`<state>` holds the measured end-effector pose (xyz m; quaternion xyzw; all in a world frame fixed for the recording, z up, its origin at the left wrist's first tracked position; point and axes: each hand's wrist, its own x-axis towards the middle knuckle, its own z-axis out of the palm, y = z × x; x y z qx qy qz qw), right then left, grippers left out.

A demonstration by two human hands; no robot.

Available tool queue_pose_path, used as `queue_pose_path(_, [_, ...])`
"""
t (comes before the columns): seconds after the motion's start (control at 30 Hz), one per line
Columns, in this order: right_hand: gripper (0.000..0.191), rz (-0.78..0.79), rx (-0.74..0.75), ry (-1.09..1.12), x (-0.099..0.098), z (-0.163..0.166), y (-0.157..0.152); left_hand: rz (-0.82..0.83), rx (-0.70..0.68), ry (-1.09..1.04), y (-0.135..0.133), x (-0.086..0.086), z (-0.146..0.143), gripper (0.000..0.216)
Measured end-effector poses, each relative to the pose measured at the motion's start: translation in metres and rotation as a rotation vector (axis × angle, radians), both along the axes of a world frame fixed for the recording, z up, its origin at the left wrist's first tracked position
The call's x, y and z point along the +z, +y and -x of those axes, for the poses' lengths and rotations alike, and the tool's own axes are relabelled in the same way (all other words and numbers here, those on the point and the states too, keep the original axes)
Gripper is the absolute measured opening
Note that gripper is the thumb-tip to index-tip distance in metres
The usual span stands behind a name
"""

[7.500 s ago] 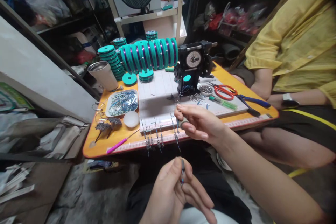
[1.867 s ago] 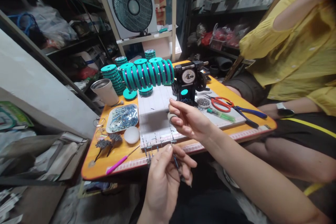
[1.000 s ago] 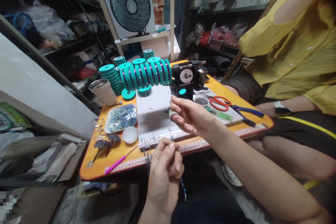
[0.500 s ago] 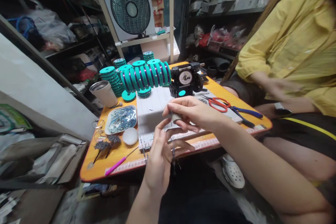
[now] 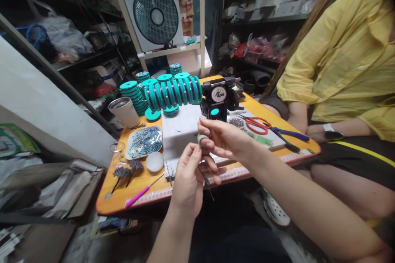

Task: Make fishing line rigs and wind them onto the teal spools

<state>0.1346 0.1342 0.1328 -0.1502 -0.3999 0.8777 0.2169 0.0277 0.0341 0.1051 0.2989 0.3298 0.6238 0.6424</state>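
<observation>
By table (image 5: 123, 193) edge, L hand (image 5: 189, 174): half-curled, hold unclear
R hand (image 5: 226, 136): loosely curled, hold unclear
Strand (image 5: 211, 194): light, steady tension prob. best suited

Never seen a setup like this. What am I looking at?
No robot here: one head-worn camera, looking forward and down, shows a person's own left hand and right hand. On the orange table stand a black machine bearing a row of teal spools, a tray of small bluish pieces, a pink-handled tool and blue-handled pliers. The hands are close together; thin dark strands hang below the left one, but anything pinched is too small to tell. Someone in a yellow shirt sits at right.
</observation>
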Motion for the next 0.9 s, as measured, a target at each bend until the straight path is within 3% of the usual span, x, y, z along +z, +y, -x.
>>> queue_pose_path(0.1, [0.039, 0.101, -0.091, -0.014, -0.002, 0.008, -0.004, 0.010, 0.015, -0.075, -0.004, -0.002, -0.002, 0.017])
queue_pose_path(0.4, [0.036, 0.096, -0.154, -0.040, 0.002, 0.009, -0.007, 0.096, -0.041, -0.062, -0.020, -0.014, 0.001, 0.019])
queue_pose_path(0.9, [0.036, 0.040, -0.120, -0.057, -0.006, 0.011, -0.005, 0.138, -0.040, -0.129, -0.029, -0.026, 0.001, 0.017])
